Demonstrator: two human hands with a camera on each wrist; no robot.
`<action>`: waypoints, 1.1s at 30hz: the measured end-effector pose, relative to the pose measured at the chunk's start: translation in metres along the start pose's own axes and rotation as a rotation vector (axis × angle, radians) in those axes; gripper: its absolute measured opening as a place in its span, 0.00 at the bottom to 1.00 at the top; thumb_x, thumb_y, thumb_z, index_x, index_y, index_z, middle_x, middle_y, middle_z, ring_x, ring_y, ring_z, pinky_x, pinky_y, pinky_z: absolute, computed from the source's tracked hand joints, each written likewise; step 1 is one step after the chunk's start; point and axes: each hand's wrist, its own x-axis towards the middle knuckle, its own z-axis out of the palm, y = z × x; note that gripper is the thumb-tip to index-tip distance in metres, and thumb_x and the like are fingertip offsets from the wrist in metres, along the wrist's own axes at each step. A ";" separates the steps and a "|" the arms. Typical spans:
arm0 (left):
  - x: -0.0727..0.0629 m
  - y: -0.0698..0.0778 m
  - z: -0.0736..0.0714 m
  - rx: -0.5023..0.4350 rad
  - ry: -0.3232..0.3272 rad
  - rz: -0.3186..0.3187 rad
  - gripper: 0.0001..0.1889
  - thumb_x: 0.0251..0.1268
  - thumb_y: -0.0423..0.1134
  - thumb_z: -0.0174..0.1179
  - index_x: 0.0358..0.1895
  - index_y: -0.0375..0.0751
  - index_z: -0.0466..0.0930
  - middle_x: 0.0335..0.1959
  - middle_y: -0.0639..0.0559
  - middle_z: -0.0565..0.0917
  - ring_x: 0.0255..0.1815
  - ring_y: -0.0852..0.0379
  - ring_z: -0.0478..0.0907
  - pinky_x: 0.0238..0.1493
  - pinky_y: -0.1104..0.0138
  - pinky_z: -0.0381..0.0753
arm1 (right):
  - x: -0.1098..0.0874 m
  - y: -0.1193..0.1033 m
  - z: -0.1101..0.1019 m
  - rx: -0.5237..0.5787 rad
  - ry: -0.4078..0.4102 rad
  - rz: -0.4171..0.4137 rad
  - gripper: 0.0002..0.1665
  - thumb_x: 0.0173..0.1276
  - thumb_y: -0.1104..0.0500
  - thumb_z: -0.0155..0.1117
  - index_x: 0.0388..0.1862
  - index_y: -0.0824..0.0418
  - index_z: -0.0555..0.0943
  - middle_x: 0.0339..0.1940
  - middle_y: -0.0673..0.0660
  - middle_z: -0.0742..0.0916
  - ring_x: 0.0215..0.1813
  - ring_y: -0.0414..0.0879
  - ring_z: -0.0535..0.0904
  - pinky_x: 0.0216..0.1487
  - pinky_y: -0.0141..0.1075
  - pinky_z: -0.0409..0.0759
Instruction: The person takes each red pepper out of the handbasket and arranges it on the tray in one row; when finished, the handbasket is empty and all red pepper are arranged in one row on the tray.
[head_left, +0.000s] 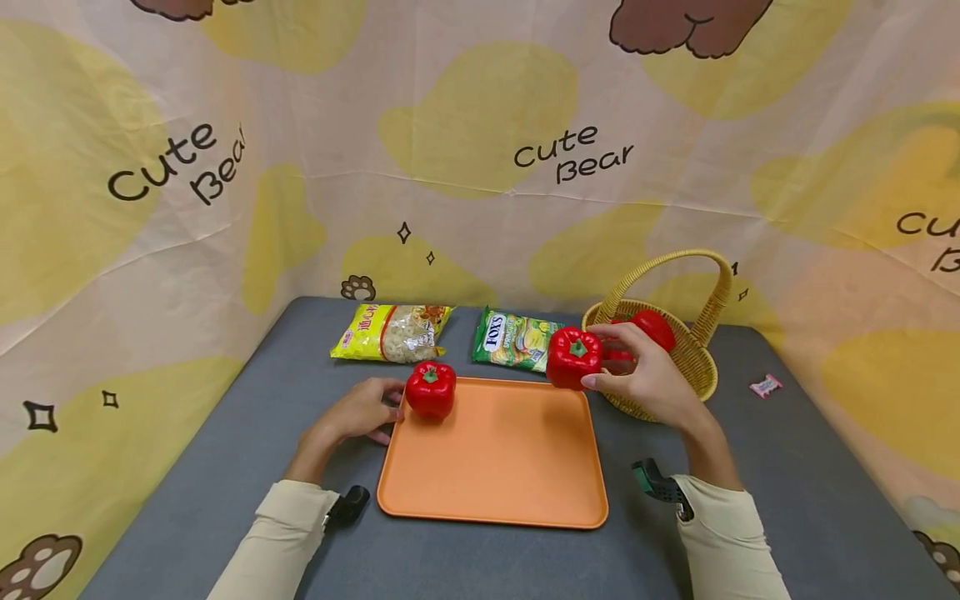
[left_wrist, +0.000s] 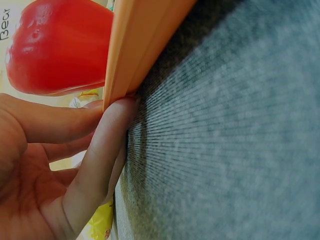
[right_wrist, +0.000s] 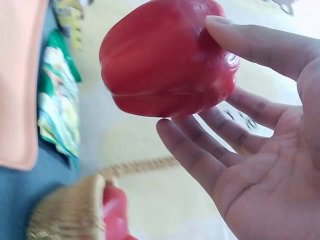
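My right hand (head_left: pixel 651 375) holds a red bell pepper (head_left: pixel 573 358) up in the air, between the basket and the tray's far right corner. In the right wrist view, the thumb lies on one side of that pepper (right_wrist: pixel 165 60) and the fingers on the other. My left hand (head_left: pixel 363 408) pinches the left rim of an orange tray (head_left: pixel 495 462); the left wrist view has thumb and fingers on either side of the tray edge (left_wrist: pixel 135 45). Another red bell pepper (head_left: pixel 431 392) sits on the tray's far left corner, beside the left hand.
A wicker basket (head_left: pixel 696 367) with a tall handle stands behind my right hand, with red peppers (head_left: pixel 654 328) inside. Along the back lie a yellow snack bag (head_left: pixel 390 333) and a green FOX'S packet (head_left: pixel 513 340). A small pink wrapped candy (head_left: pixel 766 385) lies far right. Printed cloth hangs behind.
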 end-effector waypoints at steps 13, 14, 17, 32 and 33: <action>0.002 0.000 0.003 0.004 -0.002 -0.015 0.28 0.70 0.26 0.61 0.72 0.25 0.71 0.58 0.34 0.80 0.40 0.53 0.85 0.32 0.58 0.93 | 0.017 0.011 0.049 -0.015 -0.082 0.015 0.42 0.62 0.59 0.82 0.74 0.63 0.75 0.63 0.61 0.81 0.58 0.60 0.86 0.60 0.55 0.88; 0.002 0.000 0.003 0.005 -0.002 -0.014 0.28 0.70 0.26 0.61 0.72 0.25 0.71 0.58 0.34 0.80 0.40 0.53 0.85 0.32 0.58 0.93 | 0.018 0.011 0.051 -0.013 -0.084 0.014 0.42 0.62 0.59 0.82 0.73 0.63 0.75 0.63 0.61 0.81 0.58 0.60 0.86 0.59 0.54 0.88; 0.002 0.000 0.003 0.003 -0.001 -0.013 0.28 0.70 0.26 0.61 0.72 0.24 0.71 0.58 0.33 0.81 0.40 0.53 0.85 0.32 0.58 0.93 | 0.019 0.009 0.059 0.014 -0.089 0.011 0.41 0.62 0.61 0.82 0.73 0.63 0.75 0.63 0.62 0.80 0.58 0.61 0.87 0.58 0.48 0.90; 0.002 -0.001 0.002 -0.007 0.003 -0.005 0.28 0.70 0.25 0.60 0.72 0.23 0.70 0.57 0.33 0.80 0.40 0.52 0.85 0.32 0.58 0.93 | 0.023 0.001 0.096 -0.046 -0.103 -0.019 0.43 0.64 0.63 0.80 0.76 0.63 0.72 0.69 0.61 0.79 0.66 0.62 0.82 0.64 0.53 0.86; 0.001 -0.001 0.002 -0.007 0.003 -0.004 0.28 0.70 0.25 0.59 0.72 0.23 0.70 0.57 0.33 0.80 0.40 0.52 0.85 0.32 0.58 0.93 | 0.023 -0.001 0.099 -0.042 -0.107 -0.014 0.43 0.64 0.63 0.80 0.76 0.63 0.72 0.70 0.61 0.79 0.67 0.62 0.82 0.64 0.53 0.86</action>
